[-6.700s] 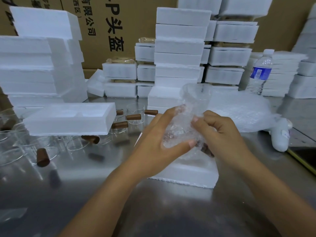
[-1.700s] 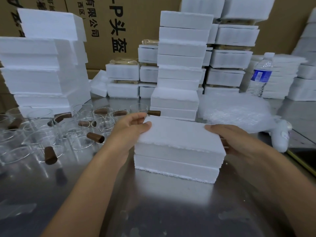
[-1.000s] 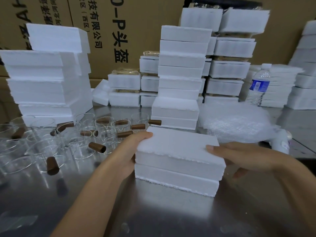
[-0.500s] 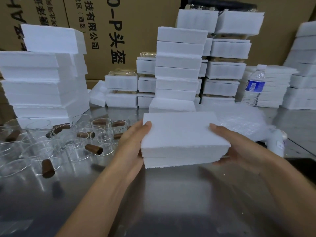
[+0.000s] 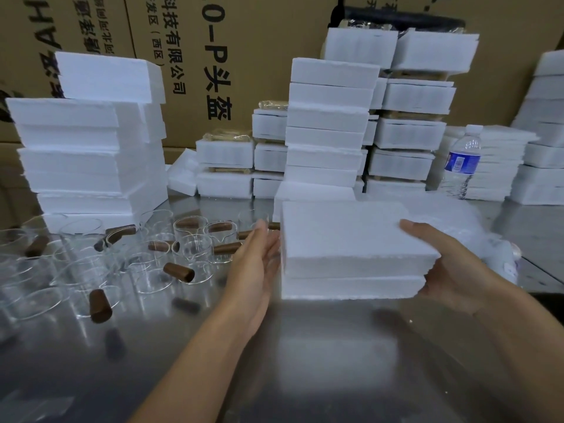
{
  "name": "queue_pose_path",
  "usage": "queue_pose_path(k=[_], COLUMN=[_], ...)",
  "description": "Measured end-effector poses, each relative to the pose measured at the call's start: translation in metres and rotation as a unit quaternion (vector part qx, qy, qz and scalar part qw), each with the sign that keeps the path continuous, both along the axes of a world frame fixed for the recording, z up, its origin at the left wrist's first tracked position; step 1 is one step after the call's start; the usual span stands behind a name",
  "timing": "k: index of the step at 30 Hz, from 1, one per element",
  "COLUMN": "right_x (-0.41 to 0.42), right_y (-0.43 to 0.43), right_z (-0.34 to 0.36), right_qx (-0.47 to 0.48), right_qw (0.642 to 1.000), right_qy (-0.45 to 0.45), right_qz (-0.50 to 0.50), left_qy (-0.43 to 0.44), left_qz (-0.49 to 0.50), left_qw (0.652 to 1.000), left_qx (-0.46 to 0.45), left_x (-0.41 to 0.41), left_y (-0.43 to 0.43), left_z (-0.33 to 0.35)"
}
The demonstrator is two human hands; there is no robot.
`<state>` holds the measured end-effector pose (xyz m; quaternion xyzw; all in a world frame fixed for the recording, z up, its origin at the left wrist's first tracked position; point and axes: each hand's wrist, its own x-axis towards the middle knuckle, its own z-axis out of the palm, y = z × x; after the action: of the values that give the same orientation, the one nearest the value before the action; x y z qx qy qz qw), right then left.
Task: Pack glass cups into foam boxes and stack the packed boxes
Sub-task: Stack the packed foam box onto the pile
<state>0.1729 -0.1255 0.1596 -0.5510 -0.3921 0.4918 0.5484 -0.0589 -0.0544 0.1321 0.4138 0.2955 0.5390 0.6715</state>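
Head view has the closed white two-layer foam box (image 5: 351, 239) lifted clear of the shiny steel worktop (image 5: 305, 361), its long axis running left to right between the two hands. The right grip (image 5: 451, 270) clasps the box's right end, thumb on the lid and fingers tucked beneath. The left grip (image 5: 253, 270) is released, a flat palm at the left end; blur hides whether it touches. Straight behind the box, away from the person, rises the tall column of white foam boxes (image 5: 329, 117), with a lower box just beside the held one at its foot. Stacking therefore likely means a carry forward and up, led by the right side. Clear glass cups with brown handles (image 5: 195, 248) crowd the worktop to the left, and crinkled bubble wrap (image 5: 457, 215) lies to the right, so room is narrow.
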Motion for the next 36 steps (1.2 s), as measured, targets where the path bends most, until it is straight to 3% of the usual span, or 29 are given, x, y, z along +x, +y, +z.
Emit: queue_pose_path(k=[4,8,18,23,30,36], right_x=[0.000,-0.005,0.003,0.018,0.013,0.001], right_y=[0.015,0.060,0.165,0.181,0.188,0.175], right_z=[0.025,0.059,0.081,0.067,0.075,0.071], right_qx=[0.058,0.077,-0.065,-0.104,-0.076,-0.030], right_qw=[0.988,0.983,0.989,0.979,0.978,0.951], right_qy=[0.140,0.160,0.013,-0.007,-0.025,-0.052], right_qz=[-0.004,-0.051,-0.130,-0.177,-0.193,-0.304], left_qy=[-0.005,0.046,0.037,0.031,0.040,0.158], left_qz=[0.027,0.000,-0.028,-0.029,-0.037,-0.045], left_qw=[0.999,0.997,0.997,0.997,0.998,0.985], left_qx=[-0.036,-0.061,-0.054,-0.062,-0.042,0.052], left_x=[0.008,0.013,0.025,0.027,0.026,0.024], left_y=[0.005,0.009,0.023,0.026,0.026,0.019], left_z=[-0.007,-0.019,-0.030,-0.031,-0.032,-0.037])
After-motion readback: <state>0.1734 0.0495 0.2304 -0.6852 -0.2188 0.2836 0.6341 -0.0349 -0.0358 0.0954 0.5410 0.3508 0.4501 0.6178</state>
